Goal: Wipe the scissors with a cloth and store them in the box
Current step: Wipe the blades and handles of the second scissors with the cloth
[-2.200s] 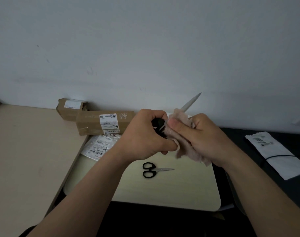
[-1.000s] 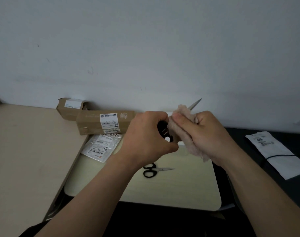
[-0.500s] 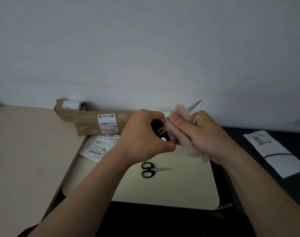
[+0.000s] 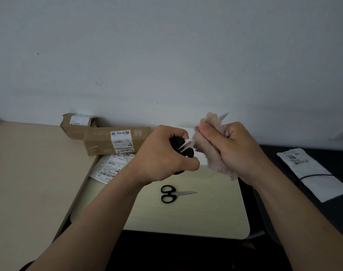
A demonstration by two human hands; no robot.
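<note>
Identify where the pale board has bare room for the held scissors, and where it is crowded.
Free: on the pale board, the near half in front of the small scissors, and the strip right of their blades. Crowded: its far-left corner, under labelled packets.

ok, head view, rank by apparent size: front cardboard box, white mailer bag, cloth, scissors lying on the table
1. Front cardboard box and white mailer bag: too alike to rank.
2. Cloth: partly hidden in the right hand, nearer the camera, so unsure.
3. Scissors on the table: smallest.
</note>
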